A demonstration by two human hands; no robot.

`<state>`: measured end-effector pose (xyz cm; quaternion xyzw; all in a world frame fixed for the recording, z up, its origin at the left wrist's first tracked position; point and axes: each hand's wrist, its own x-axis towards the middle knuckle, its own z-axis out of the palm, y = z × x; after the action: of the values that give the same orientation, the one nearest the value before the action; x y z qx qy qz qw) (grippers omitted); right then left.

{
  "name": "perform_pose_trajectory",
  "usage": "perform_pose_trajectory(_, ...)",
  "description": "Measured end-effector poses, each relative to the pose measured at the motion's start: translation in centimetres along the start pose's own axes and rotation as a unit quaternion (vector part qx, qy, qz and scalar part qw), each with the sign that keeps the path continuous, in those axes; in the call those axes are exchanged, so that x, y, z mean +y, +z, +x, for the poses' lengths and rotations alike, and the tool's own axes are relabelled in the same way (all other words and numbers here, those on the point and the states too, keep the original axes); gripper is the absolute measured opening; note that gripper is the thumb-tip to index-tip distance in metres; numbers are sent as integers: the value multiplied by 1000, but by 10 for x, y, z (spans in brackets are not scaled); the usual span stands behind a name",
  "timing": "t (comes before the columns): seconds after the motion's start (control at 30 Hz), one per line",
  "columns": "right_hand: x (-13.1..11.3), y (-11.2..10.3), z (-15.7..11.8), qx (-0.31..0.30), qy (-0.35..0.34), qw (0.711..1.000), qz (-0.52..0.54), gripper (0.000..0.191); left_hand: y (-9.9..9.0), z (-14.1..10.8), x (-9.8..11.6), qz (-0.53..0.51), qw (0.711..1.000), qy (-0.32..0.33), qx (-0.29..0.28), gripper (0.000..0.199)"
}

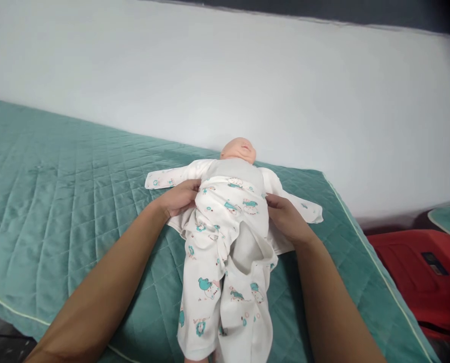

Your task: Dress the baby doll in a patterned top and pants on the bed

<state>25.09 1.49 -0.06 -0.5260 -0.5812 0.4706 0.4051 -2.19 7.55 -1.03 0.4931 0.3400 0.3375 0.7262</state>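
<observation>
Could twist or ride up crookedly in the trousers [230,201] if tugged harder by the left hand [181,196] than by the right hand [287,217], both closed narrow on the cloth at either side of the high-drawn waist, with some fingertips hidden. Might also catch the loose hem of the top [281,241] in those folds, or stretch wider the gaping opening [247,247] between the legs through too strong an upward pull. Could bump the smooth, rounded head of the doll [238,148] against the wall [225,75] if pushed farther, lying face up as it does near the far edge of the mattress [58,201], toward the right-hand corner, with legs pointing to the near edge. Look soft and thin in the printed trousers, rucked at belly and crotch, tubular lower down; look flatter in the spread sleeves. Seems velvety underneath, quilted in diamonds and piped pale along the edges. Beyond the right edge, shows hard and glossy in the red case [417,282].
</observation>
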Motion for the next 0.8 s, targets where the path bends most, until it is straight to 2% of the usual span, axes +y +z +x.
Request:
perform_pose_trajectory(0.2, 16, -6, 4, 27, 14, 998, 50, 15, 3, -1, 1, -28, 999, -27, 34, 26)
perform_pose_trajectory(0.33, 20, -6, 7, 34, 5, 999, 32, 16, 4, -1, 0, -10, 999, -27, 19, 31)
perform_pose_trajectory(0.47, 11, -3, 2, 2, -14, 1000, 0, 25, 1, -3, 1, 63, 998, 13, -17, 37)
perform_pose_trajectory(0.6, 1, -3, -5, -55, -12, 998, 4, 34, 2, -9, 7, 159, 985, 61, -38, 35)
perform_pose_trajectory(0.7, -3, -4, -7, -66, -4, 998, 2, 37, 8, -15, 13, 199, 978, 53, -9, 30)
perform_pose_trajectory(0.8, -5, -2, -8, -57, 2, 998, 5, 38, 15, -20, 17, 210, 976, 46, 44, 20)
